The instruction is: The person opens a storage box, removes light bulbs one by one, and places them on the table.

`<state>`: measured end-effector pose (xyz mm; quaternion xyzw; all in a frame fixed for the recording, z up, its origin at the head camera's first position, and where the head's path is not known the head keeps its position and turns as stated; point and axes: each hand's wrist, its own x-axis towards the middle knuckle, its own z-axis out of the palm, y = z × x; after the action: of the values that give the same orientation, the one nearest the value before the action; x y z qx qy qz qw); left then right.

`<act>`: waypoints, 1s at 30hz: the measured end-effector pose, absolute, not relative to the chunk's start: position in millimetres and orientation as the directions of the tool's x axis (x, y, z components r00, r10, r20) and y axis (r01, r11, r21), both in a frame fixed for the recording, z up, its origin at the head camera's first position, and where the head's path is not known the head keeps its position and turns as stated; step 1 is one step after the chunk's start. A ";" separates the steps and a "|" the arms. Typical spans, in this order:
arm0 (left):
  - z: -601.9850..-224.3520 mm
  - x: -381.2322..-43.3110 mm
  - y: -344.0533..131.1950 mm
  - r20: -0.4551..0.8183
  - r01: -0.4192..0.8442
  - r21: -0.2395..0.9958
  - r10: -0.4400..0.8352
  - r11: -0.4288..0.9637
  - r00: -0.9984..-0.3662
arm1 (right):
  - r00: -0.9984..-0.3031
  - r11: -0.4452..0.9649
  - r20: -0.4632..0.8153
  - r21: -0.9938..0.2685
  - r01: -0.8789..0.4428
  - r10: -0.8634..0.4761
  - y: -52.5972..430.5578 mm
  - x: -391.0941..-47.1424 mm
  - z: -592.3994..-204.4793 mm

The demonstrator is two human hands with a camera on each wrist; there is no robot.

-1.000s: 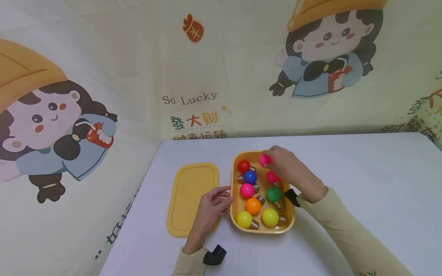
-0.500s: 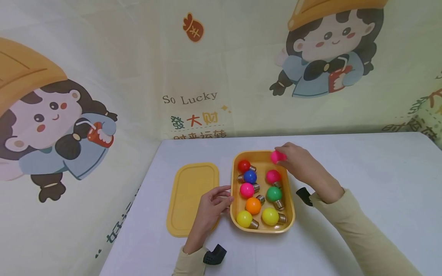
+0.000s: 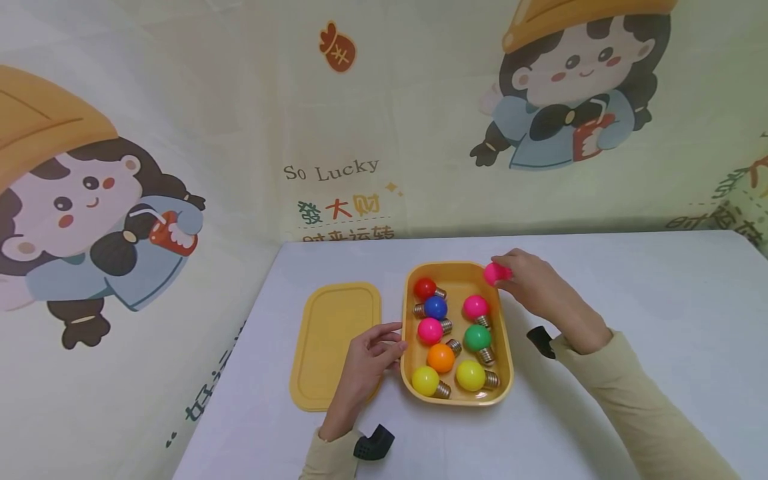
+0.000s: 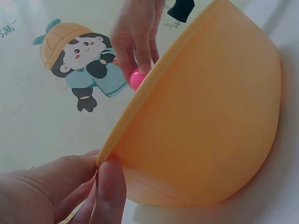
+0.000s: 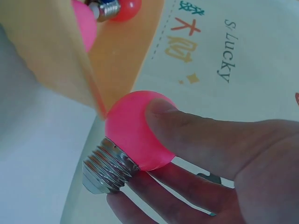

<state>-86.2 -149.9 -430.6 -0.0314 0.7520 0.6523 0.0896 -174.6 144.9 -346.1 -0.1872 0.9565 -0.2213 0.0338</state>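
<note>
Two grips: by right hand [image 3: 537, 283] on pink bulb [image 5: 133, 133] at far right corner of yellow tray [image 3: 459, 277], by left hand [image 3: 366, 357] on tray's left rim. See held bulb's screw base [image 5: 111, 165] only from right wrist; count eight bulbs inside [image 3: 441, 359] only from head.

In the head view, right of centre, the right hand [image 3: 537, 287] hides the rear of the pink bulb [image 3: 495, 274]. Lower middle, the left hand [image 3: 365, 359] covers one corner of the yellow lid [image 3: 327, 333]; both beige sleeves [image 3: 636, 393] run off the bottom edge. The left edge cuts a cartoon figure [image 3: 102, 213].

In the left wrist view, the tray [image 4: 210, 121] conceals the other bulbs [image 3: 441, 359] and, upper middle, part of the pink bulb.

In the right wrist view, upper left, the tray wall partly hides a second pink bulb [image 5: 85, 25]; the top edge crops a red bulb [image 5: 128, 9].
</note>
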 end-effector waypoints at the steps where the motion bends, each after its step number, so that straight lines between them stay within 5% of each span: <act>1: -430.8 -86.2 -149.6 -0.176 -0.165 0.975 0.067 0.150 -0.982 | -0.927 0.830 0.023 -0.437 -0.347 -0.375 146.6 -175.0 -347.1; 30: -433.2 -86.3 -149.7 -0.171 -0.159 0.975 0.067 0.153 -0.983 | -0.935 0.817 0.027 -0.477 -0.323 -0.354 174.5 -183.2 -376.3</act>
<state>-86.3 -149.7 -433.2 -0.0305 0.7542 0.6501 0.0872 -183.2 174.5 -376.3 -0.1778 0.9527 -0.2446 0.0317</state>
